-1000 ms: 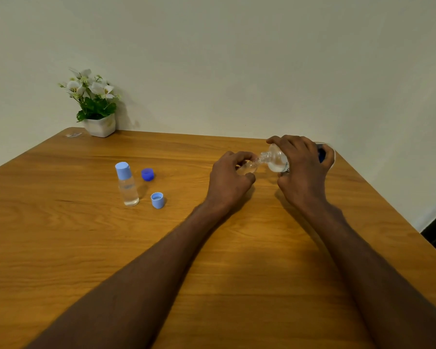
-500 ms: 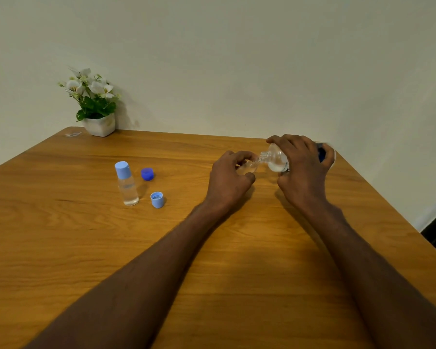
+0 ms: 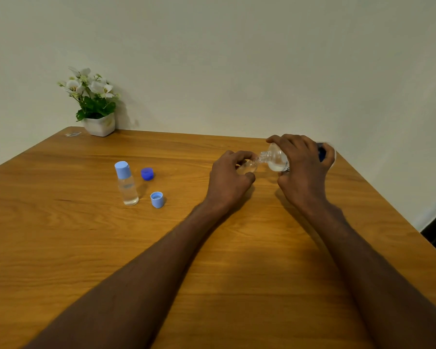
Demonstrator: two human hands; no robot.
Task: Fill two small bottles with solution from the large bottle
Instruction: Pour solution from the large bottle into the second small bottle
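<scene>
The large bottle (image 3: pixel 277 158), gripped tilted in the right hand (image 3: pixel 303 172) at the far right of the surface (image 3: pixel 212 248), seems to be filling the second small bottle (image 3: pixel 247 167) gripped by the left hand (image 3: pixel 228 182); next, level it and fit the light blue cap (image 3: pixel 157 199).

A plain home room: a wooden tabletop (image 3: pixel 86 248) set into a corner of bare cream walls (image 3: pixel 237 59), with 1 small potted flower plant (image 3: pixel 93 104).
</scene>
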